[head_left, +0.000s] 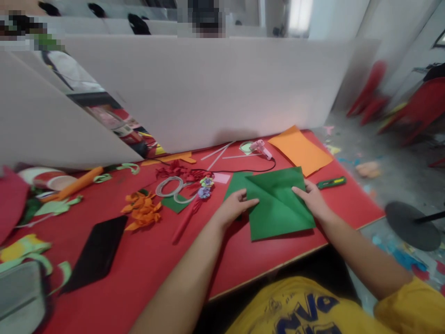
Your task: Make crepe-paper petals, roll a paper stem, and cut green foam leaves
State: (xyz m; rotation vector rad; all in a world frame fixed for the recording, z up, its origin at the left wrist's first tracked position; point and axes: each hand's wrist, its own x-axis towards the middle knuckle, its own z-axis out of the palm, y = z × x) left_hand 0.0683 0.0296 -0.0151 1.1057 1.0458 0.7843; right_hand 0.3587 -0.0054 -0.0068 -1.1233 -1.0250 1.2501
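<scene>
Green sheet: lies right of centre in the frame, raised at a tilt above the table, with creases running across its face.
Left hand (236,206): closed on the left edge of the green sheet (278,204), thumb laid over the front face.
Right hand (314,197): closed on the right edge of the same sheet, thumb on the front; the other fingers are partly hidden.
Hands, relative: apart, the sheet spanning between them.
Second green paper (238,180): flat on the table, partly covered by the left hand and the sheet.
Cutter (332,183): green and yellow, just beside the right hand, right of the frame.
Orange sheet (302,150): upper right of the table, behind the green sheet.
Glue gun (261,148): pink, above the green sheet in the frame, dark cord attached.
Orange paper pieces (143,211): heaped left of centre.
Black flat object (97,253): lower left.
Table (149,287): red-topped.
</scene>
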